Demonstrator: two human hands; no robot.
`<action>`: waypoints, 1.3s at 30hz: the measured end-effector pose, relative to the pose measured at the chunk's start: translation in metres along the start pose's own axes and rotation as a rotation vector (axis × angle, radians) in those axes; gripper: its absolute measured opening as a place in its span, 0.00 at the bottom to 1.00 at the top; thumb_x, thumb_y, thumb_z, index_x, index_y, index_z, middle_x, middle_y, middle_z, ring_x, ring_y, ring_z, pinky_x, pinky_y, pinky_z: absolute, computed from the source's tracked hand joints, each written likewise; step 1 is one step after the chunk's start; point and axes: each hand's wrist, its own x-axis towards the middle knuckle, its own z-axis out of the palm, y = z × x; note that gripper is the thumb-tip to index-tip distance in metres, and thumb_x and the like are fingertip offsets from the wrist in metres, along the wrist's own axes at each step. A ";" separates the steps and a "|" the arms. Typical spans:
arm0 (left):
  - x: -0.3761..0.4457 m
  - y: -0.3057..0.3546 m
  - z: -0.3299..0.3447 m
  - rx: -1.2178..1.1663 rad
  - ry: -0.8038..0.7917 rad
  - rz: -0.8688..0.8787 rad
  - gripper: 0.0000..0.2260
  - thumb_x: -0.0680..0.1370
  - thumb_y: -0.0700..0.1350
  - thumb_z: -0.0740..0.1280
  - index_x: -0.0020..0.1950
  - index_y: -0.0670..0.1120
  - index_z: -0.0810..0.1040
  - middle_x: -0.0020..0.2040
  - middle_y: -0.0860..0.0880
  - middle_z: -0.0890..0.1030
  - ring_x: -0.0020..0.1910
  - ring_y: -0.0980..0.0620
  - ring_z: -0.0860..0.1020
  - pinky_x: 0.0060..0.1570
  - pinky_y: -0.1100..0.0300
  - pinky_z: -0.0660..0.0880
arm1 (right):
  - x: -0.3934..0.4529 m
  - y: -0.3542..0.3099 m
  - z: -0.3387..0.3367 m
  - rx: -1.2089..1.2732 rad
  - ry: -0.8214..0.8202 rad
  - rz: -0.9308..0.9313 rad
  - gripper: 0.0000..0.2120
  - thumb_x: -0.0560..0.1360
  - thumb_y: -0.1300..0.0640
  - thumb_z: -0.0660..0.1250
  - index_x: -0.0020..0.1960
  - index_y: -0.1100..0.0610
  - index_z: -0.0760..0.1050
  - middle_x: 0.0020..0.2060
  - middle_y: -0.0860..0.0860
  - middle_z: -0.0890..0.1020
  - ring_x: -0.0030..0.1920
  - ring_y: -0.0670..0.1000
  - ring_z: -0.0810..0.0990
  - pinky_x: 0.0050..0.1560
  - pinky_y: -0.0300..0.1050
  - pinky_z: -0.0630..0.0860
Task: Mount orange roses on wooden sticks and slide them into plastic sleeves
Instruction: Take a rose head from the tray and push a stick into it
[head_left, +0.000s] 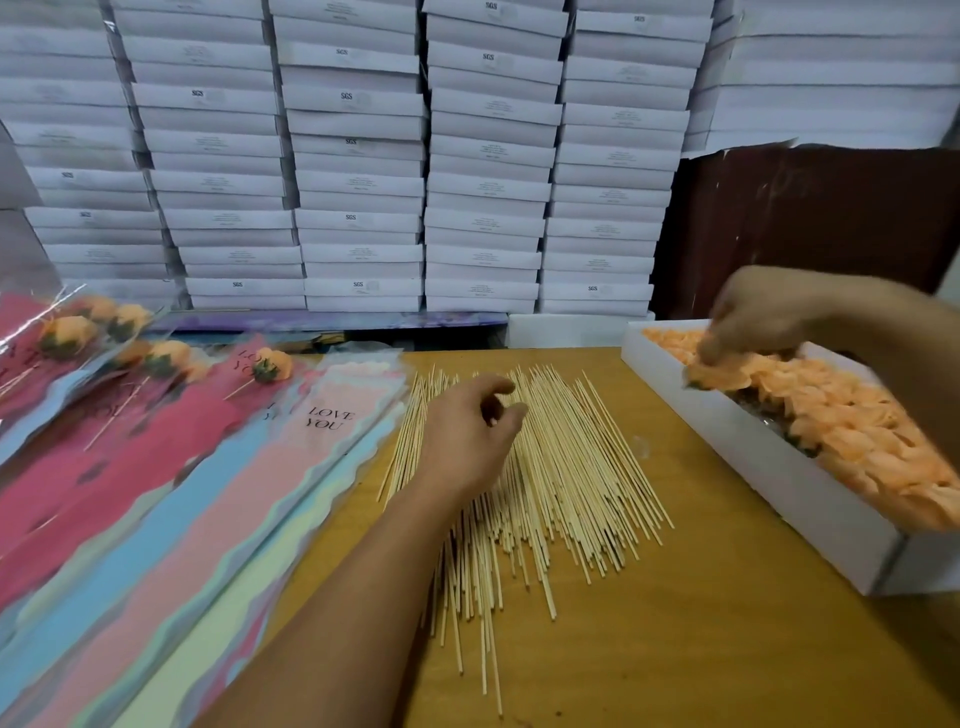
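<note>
Beyond my fingers rise stacks of flat white boxes (358, 156). A dark brown board (810, 223) stands behind my right fingers, past the wooden table (675, 623).

Packing workshop (stacked white boxes (358, 156))

even light, edges seemingly smeared

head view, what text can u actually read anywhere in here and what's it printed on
"LOVE YOU": on the pink plastic sleeve beside the wooden sticks.
"LOVE YOU", partly hidden: on a red sleeve under a mounted rose.
"SGS": on the ends of many stacked white boxes.
Smaller lines on the box labels: too small and blurred to read.
No text on the rose tray.
</note>
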 end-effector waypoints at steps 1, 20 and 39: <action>-0.002 0.003 0.001 -0.098 -0.057 0.038 0.17 0.78 0.48 0.72 0.66 0.50 0.78 0.48 0.57 0.81 0.46 0.60 0.78 0.45 0.70 0.76 | -0.006 -0.021 0.010 0.074 -0.012 -0.055 0.11 0.71 0.52 0.76 0.37 0.61 0.85 0.30 0.53 0.80 0.27 0.49 0.72 0.25 0.38 0.72; 0.003 -0.016 -0.001 -0.195 0.198 -0.037 0.05 0.76 0.50 0.74 0.50 0.54 0.81 0.36 0.59 0.80 0.38 0.66 0.77 0.34 0.74 0.69 | 0.016 -0.122 0.132 0.545 -0.013 -0.002 0.08 0.79 0.59 0.69 0.51 0.64 0.81 0.40 0.56 0.83 0.31 0.50 0.78 0.33 0.45 0.78; 0.007 -0.018 -0.009 -0.249 0.277 -0.165 0.15 0.76 0.50 0.74 0.60 0.49 0.76 0.45 0.53 0.81 0.42 0.56 0.79 0.39 0.65 0.72 | 0.044 -0.157 0.171 0.284 0.125 0.166 0.07 0.75 0.64 0.64 0.38 0.61 0.74 0.26 0.54 0.80 0.20 0.51 0.78 0.21 0.38 0.69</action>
